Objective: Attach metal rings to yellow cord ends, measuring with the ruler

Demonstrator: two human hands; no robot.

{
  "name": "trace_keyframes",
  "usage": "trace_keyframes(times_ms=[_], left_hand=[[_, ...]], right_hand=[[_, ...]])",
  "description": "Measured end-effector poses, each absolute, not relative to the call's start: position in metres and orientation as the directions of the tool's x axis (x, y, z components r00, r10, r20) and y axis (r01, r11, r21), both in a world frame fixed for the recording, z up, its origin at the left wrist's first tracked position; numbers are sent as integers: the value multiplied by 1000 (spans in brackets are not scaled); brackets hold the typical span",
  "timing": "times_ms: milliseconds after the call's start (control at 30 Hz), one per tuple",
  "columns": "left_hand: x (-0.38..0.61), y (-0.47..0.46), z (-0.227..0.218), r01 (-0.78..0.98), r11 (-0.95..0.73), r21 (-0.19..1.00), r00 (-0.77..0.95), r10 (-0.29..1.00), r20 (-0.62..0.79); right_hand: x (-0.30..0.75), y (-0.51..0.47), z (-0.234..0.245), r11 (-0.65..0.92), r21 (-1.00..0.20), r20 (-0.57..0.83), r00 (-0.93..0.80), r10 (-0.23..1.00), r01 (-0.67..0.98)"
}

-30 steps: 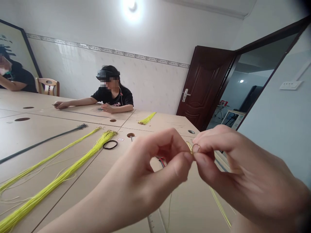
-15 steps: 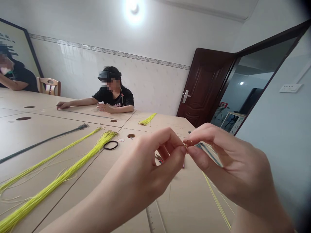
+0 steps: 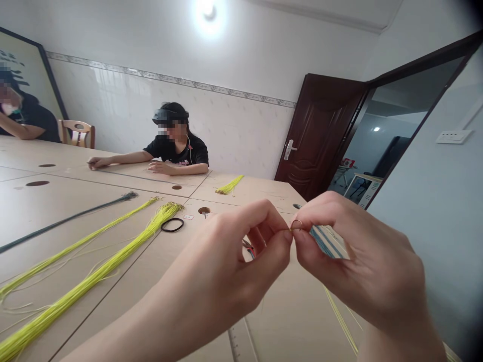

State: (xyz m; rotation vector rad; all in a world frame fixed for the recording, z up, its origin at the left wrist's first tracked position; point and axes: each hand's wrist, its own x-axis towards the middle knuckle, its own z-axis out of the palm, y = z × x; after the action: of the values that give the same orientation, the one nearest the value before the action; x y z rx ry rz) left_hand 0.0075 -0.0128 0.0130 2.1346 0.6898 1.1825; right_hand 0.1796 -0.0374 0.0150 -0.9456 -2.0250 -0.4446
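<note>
My left hand (image 3: 234,256) pinches the end of a thin yellow strand (image 3: 286,230) between thumb and forefinger. My right hand (image 3: 362,256) holds a small brass-coloured ring (image 3: 297,223) at its fingertips, and the strand runs from my left fingertips to the ring. A flat bundle of pale strands with blue stripes (image 3: 328,242) sticks out from behind my right fingers. Loose yellow strands (image 3: 341,319) hang from under my right hand to the tabletop. Whether the strand passes through the ring is too small to tell.
Long yellow-green cord bundles (image 3: 90,271) and a dark cable (image 3: 71,221) lie on the pale table (image 3: 264,301) to the left, near a black rubber band (image 3: 172,224). A seated co-worker (image 3: 177,148) rests both hands on the far side.
My hands have drawn slightly apart, with the thin strand now visible between the fingertips. My right hand has shifted right, and more of the striped bundle shows.
</note>
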Motion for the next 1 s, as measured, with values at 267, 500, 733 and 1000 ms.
trace_keyframes(times_ms=[267, 500, 733, 1000], left_hand=[[4, -13, 18, -7, -470, 883, 602, 703, 379], [6, -13, 16, -123, -334, 934, 626, 704, 334], [9, -12, 20, -193, -220, 956, 682, 670, 292], [2, 34, -40, 31, -399, 916, 504, 798, 331]], right_hand=[[178, -43, 16, 673, 83, 816, -437, 377, 735], [177, -49, 18, 662, 124, 820, -453, 351, 739], [179, -48, 16, 678, 116, 835, -440, 329, 726], [175, -21, 9, 539, -78, 554, -413, 723, 839]])
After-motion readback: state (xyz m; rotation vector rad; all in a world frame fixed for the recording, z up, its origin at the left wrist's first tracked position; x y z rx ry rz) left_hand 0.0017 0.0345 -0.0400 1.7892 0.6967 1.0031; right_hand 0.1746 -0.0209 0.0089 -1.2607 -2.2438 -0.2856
